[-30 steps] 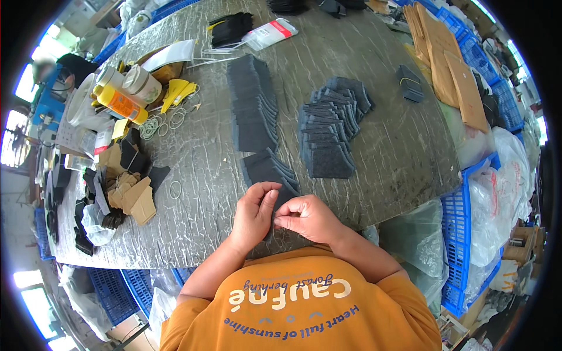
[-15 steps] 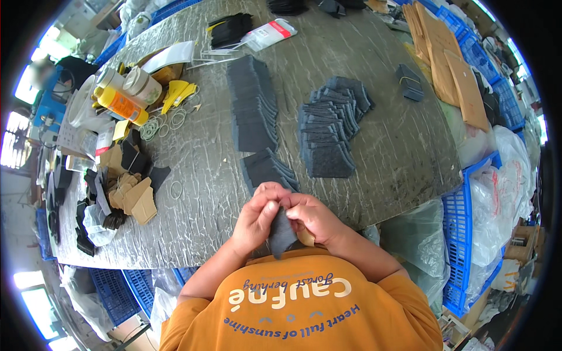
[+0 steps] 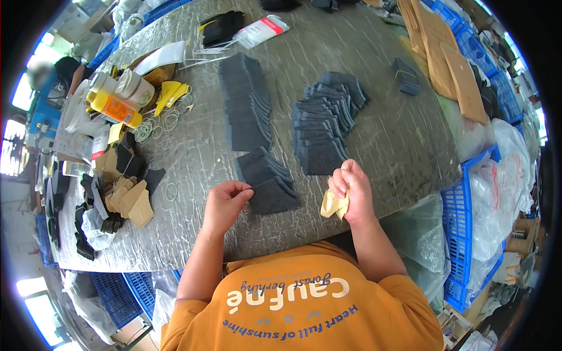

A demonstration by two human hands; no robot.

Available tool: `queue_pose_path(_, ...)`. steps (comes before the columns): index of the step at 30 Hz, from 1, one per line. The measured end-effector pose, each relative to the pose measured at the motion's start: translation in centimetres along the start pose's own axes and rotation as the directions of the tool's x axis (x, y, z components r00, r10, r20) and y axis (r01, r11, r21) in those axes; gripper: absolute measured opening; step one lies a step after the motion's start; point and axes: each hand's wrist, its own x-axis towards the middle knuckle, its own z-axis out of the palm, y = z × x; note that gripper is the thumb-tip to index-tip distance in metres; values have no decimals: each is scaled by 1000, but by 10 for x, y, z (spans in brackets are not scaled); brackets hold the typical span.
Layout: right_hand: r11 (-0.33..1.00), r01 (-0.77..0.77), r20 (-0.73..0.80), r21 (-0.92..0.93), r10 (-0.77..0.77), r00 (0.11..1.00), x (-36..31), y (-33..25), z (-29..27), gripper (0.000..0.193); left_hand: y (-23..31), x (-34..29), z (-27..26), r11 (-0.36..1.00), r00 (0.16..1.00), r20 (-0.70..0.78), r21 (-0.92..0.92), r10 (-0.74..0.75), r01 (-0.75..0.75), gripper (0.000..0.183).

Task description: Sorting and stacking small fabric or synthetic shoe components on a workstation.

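Observation:
My left hand (image 3: 227,202) is closed, thumb and fingertips pinching the left edge of a dark grey fabric piece (image 3: 275,198). That piece lies at the near end of a short fanned stack (image 3: 262,165). My right hand (image 3: 356,190) is curled shut around a crumpled pale yellow soft piece (image 3: 333,205), which hangs out below the fingers. Its fingertips are just by the near corner of the curved right-hand stack of dark fabric pieces (image 3: 322,134). Beyond the short stack runs a long overlapping row of the same pieces (image 3: 246,105).
On the table (image 3: 193,134), bottles and jars (image 3: 114,105), rubber bands (image 3: 155,126) and brown card pieces (image 3: 132,202) sit at left. A banded dark bundle (image 3: 405,79) and brown paper packets (image 3: 462,82) lie right. A blue crate (image 3: 459,234) stands beside the table's right edge.
My hands have moved apart from in front of my chest. The dark piece now lies on the short stack under my left fingers; my right hand has gone right with the yellow piece.

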Motion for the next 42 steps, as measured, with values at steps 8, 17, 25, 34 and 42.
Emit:
queue_pose_path(8, 983, -17, -71, -183, 4, 997, -17, 8, -8, 10, 2, 7, 13, 996, 1000, 2, 88, -24, 24, 7)
queue_pose_path(17, 916, -47, -69, -400, 21, 997, -20, 10, -2, 7, -2, 8, 11, 996, 999, 18, 80, -35, 34, 7)
queue_pose_path(25, 341, 383, 371, -859, -102, 923, -30, 16, 15, 9, -5, 8, 11, 995, 1000, 18, 98, -14, 13, 8)
queue_pose_path(34, -315, 579, 600, -752, 36, 799, -40, 39, 14, 31, -4, 8, 9, 990, 1000, 11, 136, -25, 23, 9)
queue_pose_path(42, -349, 570, 573, -744, 106, 813, -41, 36, 28, 37, -9, 11, 8, 928, 991, 14, 350, 131, -127, 8)
